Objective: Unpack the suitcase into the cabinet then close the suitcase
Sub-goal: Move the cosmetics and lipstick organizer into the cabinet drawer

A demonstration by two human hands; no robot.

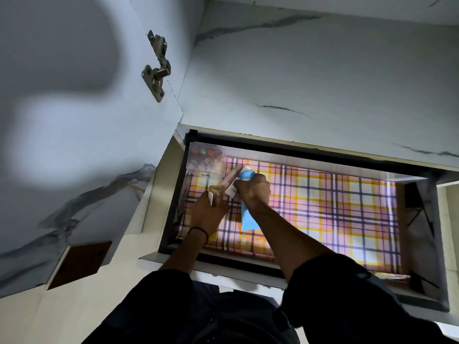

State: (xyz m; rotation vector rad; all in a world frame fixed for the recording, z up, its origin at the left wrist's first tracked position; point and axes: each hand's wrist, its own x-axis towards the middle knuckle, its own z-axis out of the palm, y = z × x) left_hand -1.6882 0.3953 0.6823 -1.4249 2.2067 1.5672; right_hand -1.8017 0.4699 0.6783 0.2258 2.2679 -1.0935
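Blue plastic tube (248,220) was clasped in right grip (252,192), small tan item (214,193) in left grip (207,214), over plaid-lined drawer (248,263) mid-frame. Unpacking step, prob.; nxt needed: lay down, release.

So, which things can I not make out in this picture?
Head view only.
The suitcase: outside the frame.
Contents of the clear box: blurred by glare, too small.
The small item in the left hand: mostly covered by that hand.
Label of the blue tube: hidden by the right hand.
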